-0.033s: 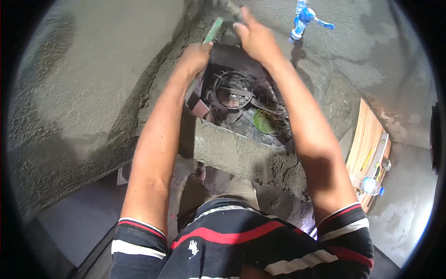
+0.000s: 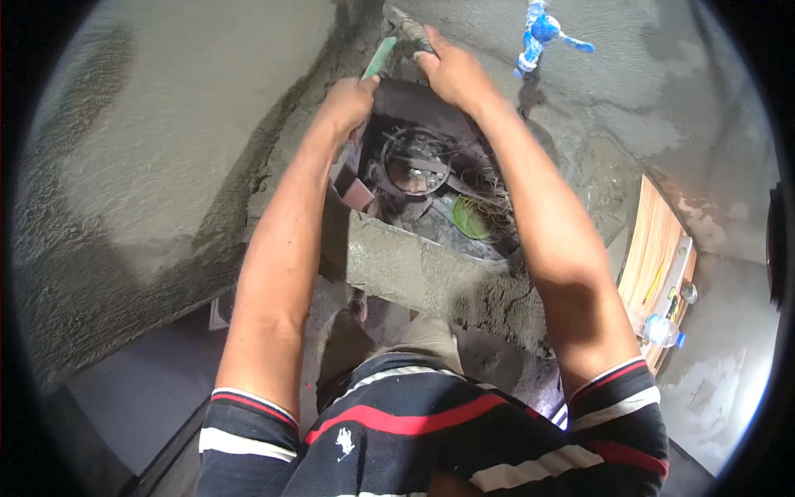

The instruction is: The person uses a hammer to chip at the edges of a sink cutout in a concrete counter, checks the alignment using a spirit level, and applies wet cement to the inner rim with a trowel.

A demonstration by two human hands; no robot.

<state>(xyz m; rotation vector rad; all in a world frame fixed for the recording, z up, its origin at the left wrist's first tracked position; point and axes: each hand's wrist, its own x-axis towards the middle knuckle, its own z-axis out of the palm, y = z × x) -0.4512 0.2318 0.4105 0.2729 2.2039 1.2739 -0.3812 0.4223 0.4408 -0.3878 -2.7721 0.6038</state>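
My left hand (image 2: 346, 106) is closed around a flat green bar (image 2: 380, 56), which sticks up and slightly right past my fingers near the cement-covered corner. Its lower end is hidden. Just right of it, my right hand (image 2: 455, 73) grips the roughly wrapped handle of what looks like a hammer (image 2: 409, 26). The tool's grey far end is close above the tip of the green bar; it is partly cut off by the top edge. Both hands are above the far side of a dark open cavity (image 2: 406, 95) framed by rough cement.
Inside the cavity lie a round metal ring (image 2: 416, 161), wire tangles and a green disc (image 2: 473, 217). A cement ledge (image 2: 402, 263) edges its near side. A blue tap (image 2: 545, 30) juts from the wall. At right are a wooden board (image 2: 648, 240), a level (image 2: 681, 269) and a plastic bottle (image 2: 662, 330).
The hammer has come down toward the green bar, and my right hand has dropped slightly. It was blurred by motion before. My left hand has barely moved.
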